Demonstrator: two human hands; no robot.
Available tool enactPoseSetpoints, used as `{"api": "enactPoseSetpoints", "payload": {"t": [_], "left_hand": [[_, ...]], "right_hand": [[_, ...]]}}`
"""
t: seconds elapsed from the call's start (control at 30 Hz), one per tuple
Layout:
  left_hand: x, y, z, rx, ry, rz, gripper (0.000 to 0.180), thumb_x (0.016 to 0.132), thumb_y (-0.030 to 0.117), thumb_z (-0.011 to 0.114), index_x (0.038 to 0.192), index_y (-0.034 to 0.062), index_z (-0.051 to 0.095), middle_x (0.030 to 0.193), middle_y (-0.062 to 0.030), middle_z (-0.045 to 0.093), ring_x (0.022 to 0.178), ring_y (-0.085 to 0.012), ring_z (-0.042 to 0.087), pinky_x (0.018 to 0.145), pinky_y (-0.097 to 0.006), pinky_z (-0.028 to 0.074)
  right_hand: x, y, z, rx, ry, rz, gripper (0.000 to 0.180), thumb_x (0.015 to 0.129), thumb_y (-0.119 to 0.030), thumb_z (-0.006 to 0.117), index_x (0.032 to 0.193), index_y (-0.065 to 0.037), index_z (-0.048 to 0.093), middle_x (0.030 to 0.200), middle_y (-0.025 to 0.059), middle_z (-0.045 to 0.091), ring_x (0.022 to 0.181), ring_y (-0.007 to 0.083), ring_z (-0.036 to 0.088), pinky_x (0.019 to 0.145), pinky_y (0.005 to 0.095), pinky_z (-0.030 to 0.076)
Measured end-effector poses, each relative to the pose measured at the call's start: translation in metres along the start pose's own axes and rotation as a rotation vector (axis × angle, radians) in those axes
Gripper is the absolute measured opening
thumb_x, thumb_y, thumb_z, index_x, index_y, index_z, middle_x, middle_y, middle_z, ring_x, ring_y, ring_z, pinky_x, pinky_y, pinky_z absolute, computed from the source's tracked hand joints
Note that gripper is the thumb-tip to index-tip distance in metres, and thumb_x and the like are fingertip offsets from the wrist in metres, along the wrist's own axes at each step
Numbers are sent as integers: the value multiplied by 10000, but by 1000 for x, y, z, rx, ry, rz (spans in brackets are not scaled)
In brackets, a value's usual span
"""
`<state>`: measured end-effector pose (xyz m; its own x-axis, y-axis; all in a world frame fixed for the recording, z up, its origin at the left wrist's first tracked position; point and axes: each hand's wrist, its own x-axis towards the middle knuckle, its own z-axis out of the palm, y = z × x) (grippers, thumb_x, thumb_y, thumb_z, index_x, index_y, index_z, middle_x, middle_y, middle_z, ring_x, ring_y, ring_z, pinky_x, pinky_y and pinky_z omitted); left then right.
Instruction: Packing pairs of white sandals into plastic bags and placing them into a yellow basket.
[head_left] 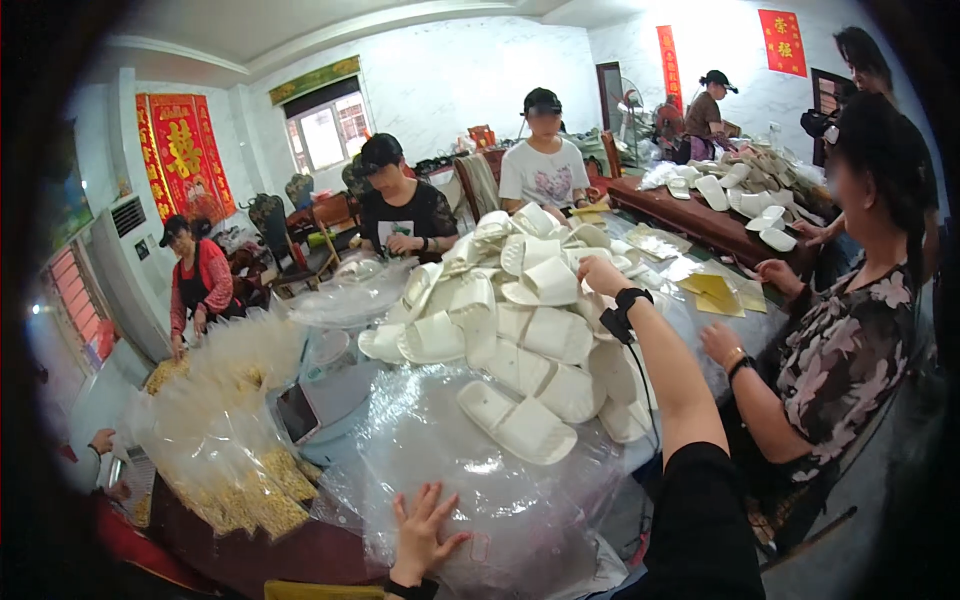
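Note:
A tall heap of white slippers (540,335) covers the middle of the table. My right hand (603,275) reaches to the heap's upper right side, with its fingers curled down on a slipper there; the fingertips are partly hidden. A black band with a cable circles that wrist. Fingers spread, my left hand (428,530) lies flat on a clear plastic bag (400,440) close to me. One loose white slipper (516,422) rests on the plastic between my hands and the heap.
Clear packets of small yellow pieces (225,440) stand at the left, beside a phone (297,412). Yellow sheets (712,292) lie to the right. A co-worker in a floral top (840,370) sits close on my right; several others work around the tables. More slippers (740,195) cover a farther table.

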<state>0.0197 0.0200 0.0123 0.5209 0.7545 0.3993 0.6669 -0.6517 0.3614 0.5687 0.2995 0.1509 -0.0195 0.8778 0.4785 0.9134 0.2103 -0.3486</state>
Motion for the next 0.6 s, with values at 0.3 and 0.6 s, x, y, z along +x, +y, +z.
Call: {"api": "enactPoseSetpoints", "payload": {"t": [0.3, 0.6], "left_hand": [[-4, 7, -9, -13, -60, -76, 645, 887, 534, 676, 1439, 216, 577, 1587, -126, 423, 1490, -332, 353, 1187, -660, 80], [1, 4, -4, 17, -83, -47, 490, 971, 240, 575, 1459, 209, 547, 1606, -119, 392, 1501, -327, 328, 1180, -662, 103]], "right_hand": [[67, 25, 45, -24, -314, -86, 313, 801, -71, 562, 1045, -102, 755, 1155, 133, 732, 1091, 300, 670, 944, 409, 507], [38, -32, 14, 349, -190, -183, 334, 952, -50, 555, 1267, -79, 662, 1065, 89, 628, 984, 194, 590, 910, 297, 483]]}}
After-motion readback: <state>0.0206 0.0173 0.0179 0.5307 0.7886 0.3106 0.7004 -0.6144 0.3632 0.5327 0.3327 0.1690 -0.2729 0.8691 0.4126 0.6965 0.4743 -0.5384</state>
